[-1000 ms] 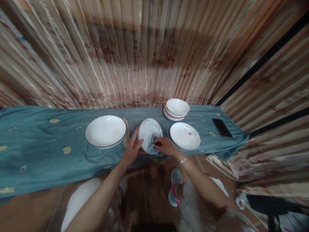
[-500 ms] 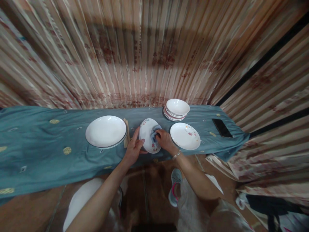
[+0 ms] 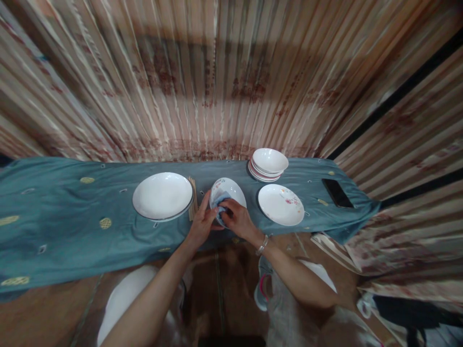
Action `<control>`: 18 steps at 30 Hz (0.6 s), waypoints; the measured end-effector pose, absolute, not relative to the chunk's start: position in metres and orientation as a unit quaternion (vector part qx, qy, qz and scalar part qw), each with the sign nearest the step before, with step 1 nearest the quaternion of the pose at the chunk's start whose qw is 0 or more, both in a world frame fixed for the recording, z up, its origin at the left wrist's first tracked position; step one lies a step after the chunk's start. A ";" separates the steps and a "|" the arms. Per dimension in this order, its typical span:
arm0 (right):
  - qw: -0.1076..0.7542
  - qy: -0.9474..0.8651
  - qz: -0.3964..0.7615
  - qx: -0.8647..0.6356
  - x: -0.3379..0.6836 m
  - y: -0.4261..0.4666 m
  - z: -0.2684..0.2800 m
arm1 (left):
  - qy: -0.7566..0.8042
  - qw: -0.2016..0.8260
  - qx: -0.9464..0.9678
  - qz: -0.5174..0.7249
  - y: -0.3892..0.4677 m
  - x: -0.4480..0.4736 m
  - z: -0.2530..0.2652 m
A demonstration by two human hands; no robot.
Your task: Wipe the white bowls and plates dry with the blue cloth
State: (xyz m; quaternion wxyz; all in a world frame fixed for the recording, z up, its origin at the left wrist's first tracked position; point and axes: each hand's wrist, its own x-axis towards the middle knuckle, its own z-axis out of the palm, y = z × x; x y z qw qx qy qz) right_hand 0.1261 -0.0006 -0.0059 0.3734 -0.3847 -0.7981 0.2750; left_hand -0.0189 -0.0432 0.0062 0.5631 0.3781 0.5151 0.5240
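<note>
While the left hand (image 3: pixel 202 222) clasps the floral dish (image 3: pixel 235 191) by its rim mid-frame, the right hand (image 3: pixel 238 219) pinches a blue cloth (image 3: pixel 220 199); probably slippery and fragile, the dish suits that rim hold.

Narrow gap between held dish (image 3: pixel 236 191) and flowered plate (image 3: pixel 280 205), dish stack (image 3: pixel 269 162) beyond

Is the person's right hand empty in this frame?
No, the right hand holds a blue cloth to the white dish that the left hand holds at its side.
</note>
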 end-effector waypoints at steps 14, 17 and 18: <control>0.433 -0.728 0.335 -0.413 0.109 0.025 0.006 | 0.515 0.557 0.410 0.506 -0.041 -0.015 0.007; 0.459 -0.716 0.293 -0.437 0.110 0.031 0.011 | 0.514 0.559 0.416 0.500 -0.040 -0.013 0.006; 0.464 -0.722 0.268 -0.438 0.110 0.032 0.014 | 0.514 0.560 0.417 0.499 -0.040 -0.013 0.006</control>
